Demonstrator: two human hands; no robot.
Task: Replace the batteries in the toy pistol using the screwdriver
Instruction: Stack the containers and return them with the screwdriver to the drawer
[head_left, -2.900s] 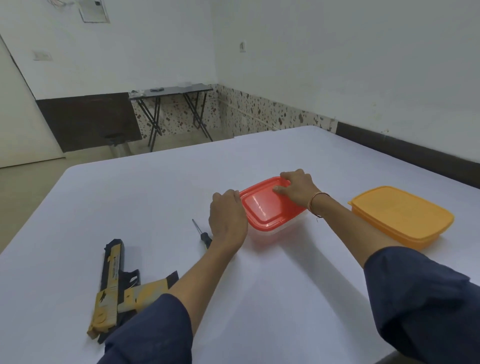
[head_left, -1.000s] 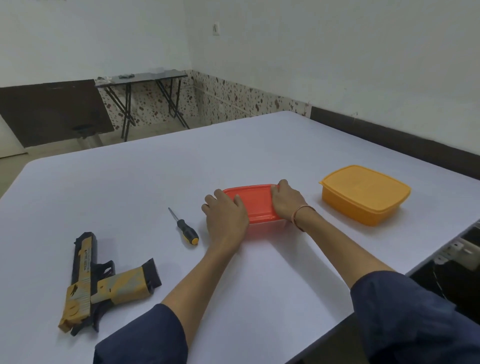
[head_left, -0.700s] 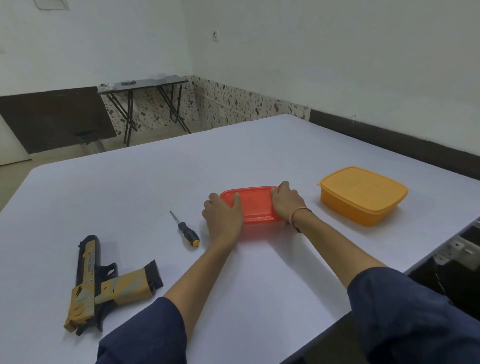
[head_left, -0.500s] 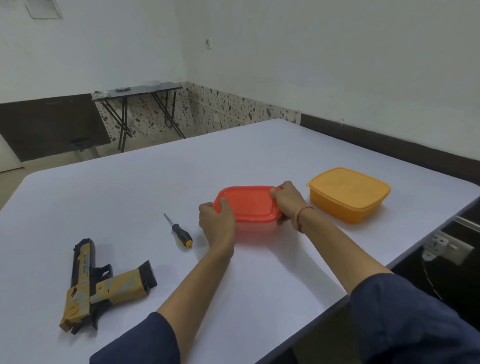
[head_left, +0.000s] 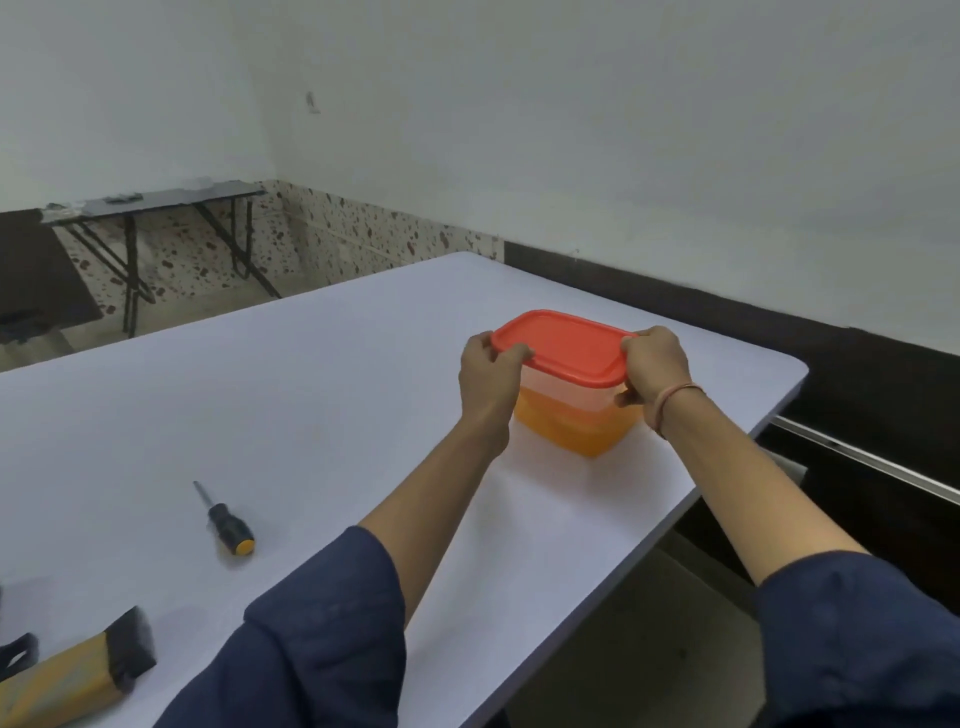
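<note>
Since half a second ago the red-lidded container (head_left: 566, 358) has been carried onto the orange container (head_left: 576, 428), left hand (head_left: 488, 379) and right hand (head_left: 657, 371) clamping its lid ends, leaving the screwdriver (head_left: 224, 519) toward seven o'clock, nearer the left hand, shaft pointing eleven, and the toy pistol (head_left: 72, 680) at the lower-left edge.

White table (head_left: 322, 395), screwdriver (head_left: 224, 520), toy pistol (head_left: 72, 675), orange container (head_left: 576, 431)

We've 1 head cam only: looks fwd & down over the table (head_left: 322, 395), both hands close in front, walls beyond.
</note>
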